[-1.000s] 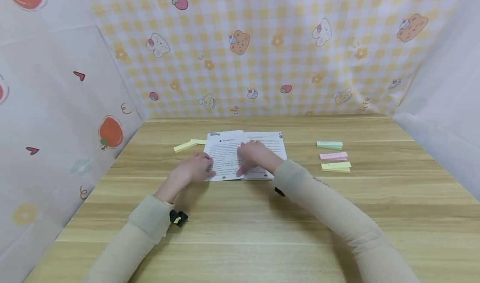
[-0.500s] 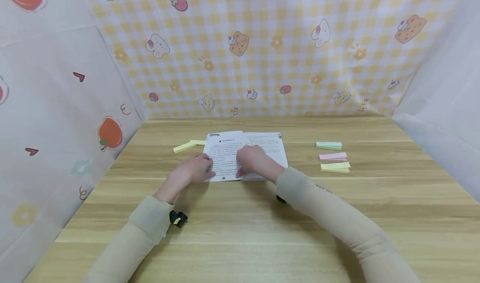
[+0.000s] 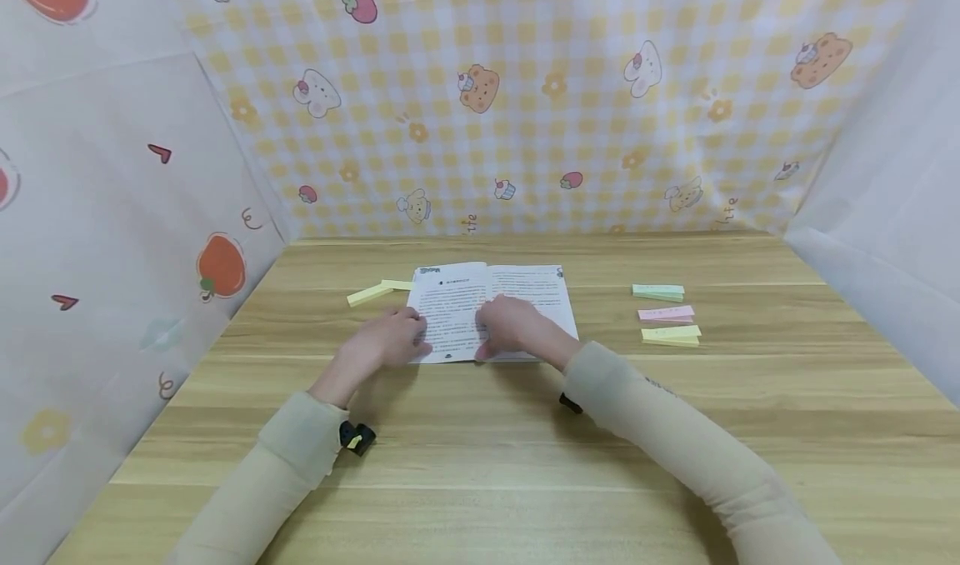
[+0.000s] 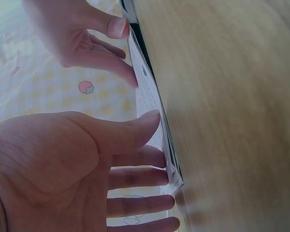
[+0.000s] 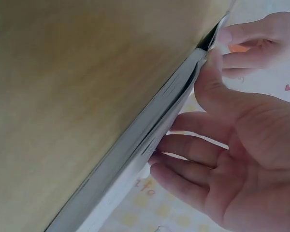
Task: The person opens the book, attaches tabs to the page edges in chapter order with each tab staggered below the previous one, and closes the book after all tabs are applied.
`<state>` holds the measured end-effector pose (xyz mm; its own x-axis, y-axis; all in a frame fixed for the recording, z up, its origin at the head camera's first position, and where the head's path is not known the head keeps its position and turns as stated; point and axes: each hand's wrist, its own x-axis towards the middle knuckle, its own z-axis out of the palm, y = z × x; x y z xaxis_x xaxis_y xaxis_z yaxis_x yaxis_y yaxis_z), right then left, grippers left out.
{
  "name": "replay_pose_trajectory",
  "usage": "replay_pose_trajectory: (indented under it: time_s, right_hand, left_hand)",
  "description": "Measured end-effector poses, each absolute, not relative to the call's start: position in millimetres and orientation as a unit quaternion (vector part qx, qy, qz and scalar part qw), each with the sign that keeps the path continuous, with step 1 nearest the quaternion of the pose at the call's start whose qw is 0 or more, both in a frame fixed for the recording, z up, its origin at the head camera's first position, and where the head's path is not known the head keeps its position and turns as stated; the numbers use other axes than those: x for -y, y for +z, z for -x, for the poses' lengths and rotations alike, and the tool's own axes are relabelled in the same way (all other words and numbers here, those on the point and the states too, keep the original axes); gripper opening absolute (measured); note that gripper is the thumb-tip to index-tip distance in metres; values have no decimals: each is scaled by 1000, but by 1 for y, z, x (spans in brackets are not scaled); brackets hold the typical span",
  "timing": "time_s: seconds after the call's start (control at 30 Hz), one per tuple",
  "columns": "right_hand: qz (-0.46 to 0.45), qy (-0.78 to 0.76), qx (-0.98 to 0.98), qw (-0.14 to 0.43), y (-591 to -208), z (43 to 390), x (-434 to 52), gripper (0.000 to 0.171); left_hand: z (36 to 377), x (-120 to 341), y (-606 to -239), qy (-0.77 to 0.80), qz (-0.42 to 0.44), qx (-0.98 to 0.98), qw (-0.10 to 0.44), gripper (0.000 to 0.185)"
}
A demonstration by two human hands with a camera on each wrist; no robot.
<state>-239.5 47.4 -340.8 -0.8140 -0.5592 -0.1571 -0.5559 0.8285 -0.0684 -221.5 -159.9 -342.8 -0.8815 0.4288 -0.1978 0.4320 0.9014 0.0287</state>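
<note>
Book [image 3: 491, 308] lies open on table [image 3: 480, 448] w/ left hand [image 3: 386, 340] flat, fingers straight on left page, right hand [image 3: 513, 325] pressing near the spine, fingers relaxed, gripping nothing.

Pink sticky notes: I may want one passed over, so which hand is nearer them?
Right. The right hand rests on the open book, left of the pink sticky notes; the left hand lies farther left.

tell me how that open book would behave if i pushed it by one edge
The open book looks thin and soft-covered, so it would likely flex, not stay stiff. Lying flat on the smooth wooden table, it should slide easily. Both hands press its pages, which suggests they may spring up if released.
</note>
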Motion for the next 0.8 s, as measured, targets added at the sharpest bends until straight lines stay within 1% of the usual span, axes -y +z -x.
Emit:
replay_pose_trajectory:
  time_s: [0.27,0.43,0.5,0.57,0.67,0.73,0.8]
  right_hand:
    - [289,12,-957,12,-341,221,-34,16]
    - [299,30,-954,-8,-341,215,-33,10]
    - [300,22,-954,-10,-342,215,-34,12]
    - [302,4,-953,-7,-342,215,-38,14]
    - [315,-40,-948,16,-340,216,-46,15]
    - [332,-61,-940,45,-338,217,-52,18]
    - [355,-75,-929,79,-335,218,-56,25]
  left_hand:
    - [220,162,-342,-5,-211,-972,103,21]
    - [220,161,-342,-3,-211,-971,108,22]
    - [220,160,-342,-2,-212,-971,107,23]
    - [219,159,-342,-1,-214,-971,105,25]
    - [220,158,-341,-4,-213,-971,104,23]
    - [220,159,-342,-4,-213,-971,105,22]
    - [220,160,-342,-3,-211,-972,106,23]
